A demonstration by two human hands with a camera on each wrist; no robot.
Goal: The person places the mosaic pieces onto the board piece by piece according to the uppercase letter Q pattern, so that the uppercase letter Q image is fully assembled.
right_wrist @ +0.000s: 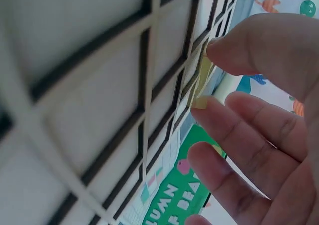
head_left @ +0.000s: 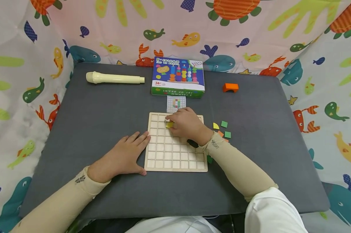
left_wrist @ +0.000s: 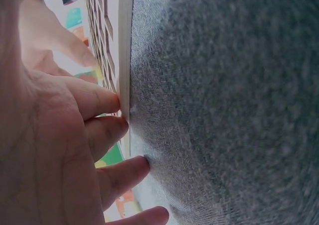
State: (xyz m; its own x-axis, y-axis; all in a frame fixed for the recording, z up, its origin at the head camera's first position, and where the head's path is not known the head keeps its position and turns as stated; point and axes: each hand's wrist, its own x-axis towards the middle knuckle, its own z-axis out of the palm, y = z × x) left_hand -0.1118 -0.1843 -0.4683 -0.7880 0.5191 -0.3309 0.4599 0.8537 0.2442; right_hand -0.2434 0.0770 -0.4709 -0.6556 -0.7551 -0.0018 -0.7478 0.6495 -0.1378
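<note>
A wooden grid board lies flat on the grey table. My right hand reaches over its upper part and pinches a small yellow tile between thumb and fingers, right at the cells. The right wrist view shows the same yellow tile against the grid. With fingers spread, my left hand rests on the table, its fingertips touching the board's left edge. In the left wrist view those fingers meet the wooden rim. Above the board lies a pattern card with a coloured figure, its lower edge near my right hand.
Loose green tiles, a yellow quarter-round tile and orange tiles lie right of the board, partly behind the right forearm. Farther back are a bead-set box, a cream microphone-shaped stick and an orange arch block.
</note>
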